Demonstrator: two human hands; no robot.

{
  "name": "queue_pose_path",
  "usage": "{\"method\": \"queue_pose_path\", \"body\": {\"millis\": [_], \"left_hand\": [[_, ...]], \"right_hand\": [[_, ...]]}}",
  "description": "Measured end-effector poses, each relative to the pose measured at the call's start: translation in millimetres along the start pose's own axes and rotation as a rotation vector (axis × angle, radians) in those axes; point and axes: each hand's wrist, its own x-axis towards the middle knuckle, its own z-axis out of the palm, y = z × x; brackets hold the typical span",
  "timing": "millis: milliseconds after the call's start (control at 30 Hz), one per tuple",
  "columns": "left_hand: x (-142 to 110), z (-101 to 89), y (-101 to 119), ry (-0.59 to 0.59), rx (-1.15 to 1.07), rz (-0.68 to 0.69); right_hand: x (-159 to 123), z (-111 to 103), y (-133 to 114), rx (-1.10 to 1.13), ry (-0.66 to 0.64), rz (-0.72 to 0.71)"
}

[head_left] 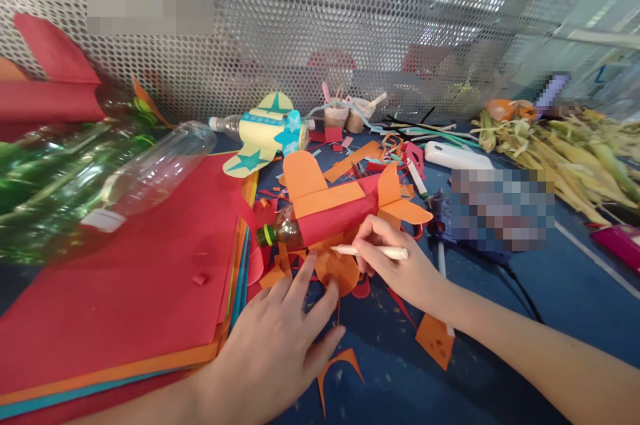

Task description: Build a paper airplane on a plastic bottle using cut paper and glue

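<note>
My right hand pinches a slim white marker. Its tip points left, touching or just above a rounded piece of orange paper. My left hand lies with fingers spread, its fingertips on the orange paper and the scraps around it. Just beyond both hands rests a plastic-bottle airplane, wrapped in red paper with orange paper wings and tail and a green cap at its left end. Cut orange and red scraps lie beneath and around it.
A stack of coloured paper covers the left side, with clear and green plastic bottles on it and beside it. Behind stands a yellow bottle airplane with blue stars. A dark glue gun and corn husks are at right.
</note>
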Motion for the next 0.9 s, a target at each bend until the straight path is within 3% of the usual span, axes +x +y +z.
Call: {"method": "queue_pose_path", "body": {"millis": [200,400,633,900], "left_hand": [[0.4,0.4,-0.3,0.004,0.009,0.012],[-1.0,-0.2,-1.2,0.02,0.012,0.017],[-0.1,-0.1,-1.1,0.005,0.007,0.015],[0.6,-0.1,-1.1,-0.035,0.004,0.012]], "right_hand": [[-0.8,-1.0,-4.4,0.181,-0.051,0.02],[-5.6,-1.5,-8.2,0.027,-0.074,0.035],[-4.9,-0.6,-4.5,0.047,0.031,-0.011],[-5.6,0.3,-1.1,-0.006,-0.027,-0.039]]}}
